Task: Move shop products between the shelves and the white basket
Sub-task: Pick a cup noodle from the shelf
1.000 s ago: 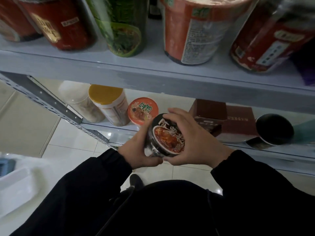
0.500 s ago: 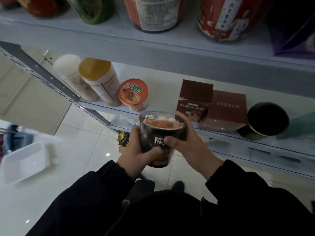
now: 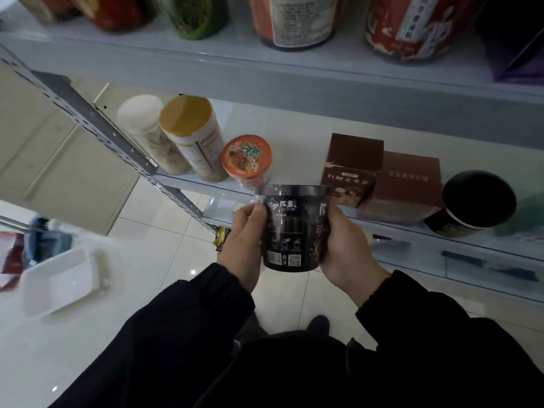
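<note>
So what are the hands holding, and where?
The black cup, upright, gripped by its side wall: left hand on its left, right hand on its right.

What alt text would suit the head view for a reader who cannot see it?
The left hand and right hand hold a black noodle cup upright before a lower shelf that carries jars, an orange-lidded cup, brown boxes and a black tub. A white basket sits on the tiled floor to the left.

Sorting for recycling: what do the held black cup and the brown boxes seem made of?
Black cup: probably paper or plastic, wrapped in glossy clear film that glints at the rim. Brown boxes: matte printed cardboard, by their crisp folded edges.
</note>
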